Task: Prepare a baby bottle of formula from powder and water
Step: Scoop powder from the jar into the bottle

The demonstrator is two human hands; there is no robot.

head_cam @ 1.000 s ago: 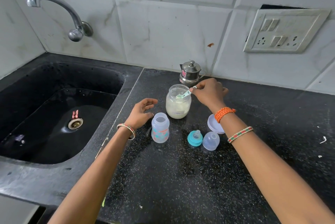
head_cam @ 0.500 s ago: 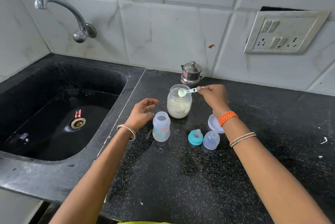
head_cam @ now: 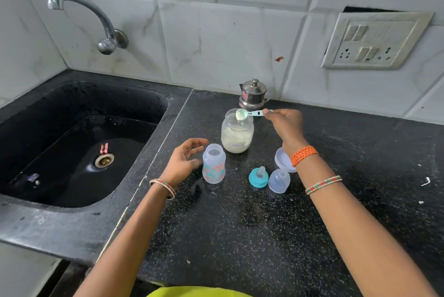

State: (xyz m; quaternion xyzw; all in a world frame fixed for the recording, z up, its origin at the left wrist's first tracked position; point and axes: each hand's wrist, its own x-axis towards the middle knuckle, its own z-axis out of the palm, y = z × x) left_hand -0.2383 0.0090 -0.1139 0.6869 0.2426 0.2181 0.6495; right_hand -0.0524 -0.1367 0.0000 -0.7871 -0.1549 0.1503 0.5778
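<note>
Surface: black speckled stone (head_cam: 240,236), a dark sink (head_cam: 72,143) set in on the left under a wall tap (head_cam: 96,20), pale tiles behind.
Nearest items: teal nipple ring (head_cam: 258,177) and clear dome cap (head_cam: 279,180) stand side by side, touching or nearly so; a white jar lid (head_cam: 282,159) lies just behind them, partly under the right wrist.
Bottle: baby bottle (head_cam: 213,164) stands upright and open, its neck uncovered; whether it holds any water cannot be told.
Left hand: left hand (head_cam: 183,161) sits just beside the bottle, fingers spread and curled toward it, not touching (ready to steady it, by the look).
Jar: glass powder jar (head_cam: 237,135) stands just behind the bottle, open, roughly half filled with pale powder.
Right hand: right hand (head_cam: 284,126) pinches the handle end of the scoop (head_cam: 249,114), fingers closed on it.
Change: a second ago the scoop was dipped in the jar mouth; now it is lifted clear above the rim, level, its bowl loaded with powder.
Meaning: scooping looks done; the carry to the bottle neck is probably next, and a tilt could spill powder.
Far back: a small steel pot (head_cam: 254,94) with lid by the wall, and a switch plate (head_cam: 374,42) to the right.
</note>
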